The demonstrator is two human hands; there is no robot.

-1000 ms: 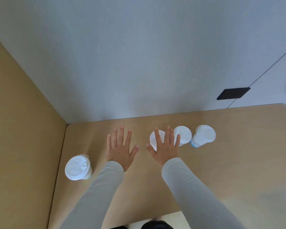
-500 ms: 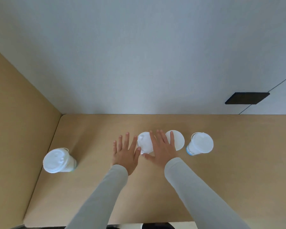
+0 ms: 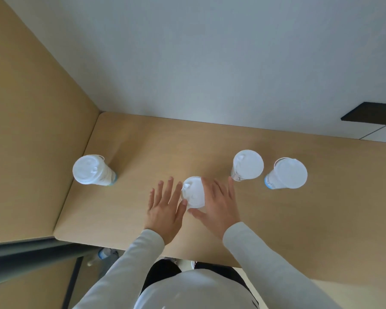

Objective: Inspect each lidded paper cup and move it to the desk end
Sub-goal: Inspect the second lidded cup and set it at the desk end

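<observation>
Several white lidded paper cups stand on the tan desk [image 3: 276, 219]. One cup [image 3: 193, 192] is near the middle, between my hands. My right hand [image 3: 218, 208] wraps its right side, thumb in front and fingers behind. My left hand [image 3: 165, 208] lies flat beside it with fingers spread, its thumb touching the cup's left side. Two more cups [image 3: 248, 165] [image 3: 286, 173] stand side by side to the right. A fourth cup [image 3: 91, 170] stands alone at the desk's left end, by the side panel.
A tan side panel [image 3: 31, 130] closes the desk's left end and a grey wall [image 3: 210, 63] runs along the back. A dark plate [image 3: 372, 113] sits on the wall at the right. My lap and the floor show below the front edge.
My hands closed in on the middle cup, and it now stands further left of the two right-hand cups. The view shifted, so the left-end cup shows further in.
</observation>
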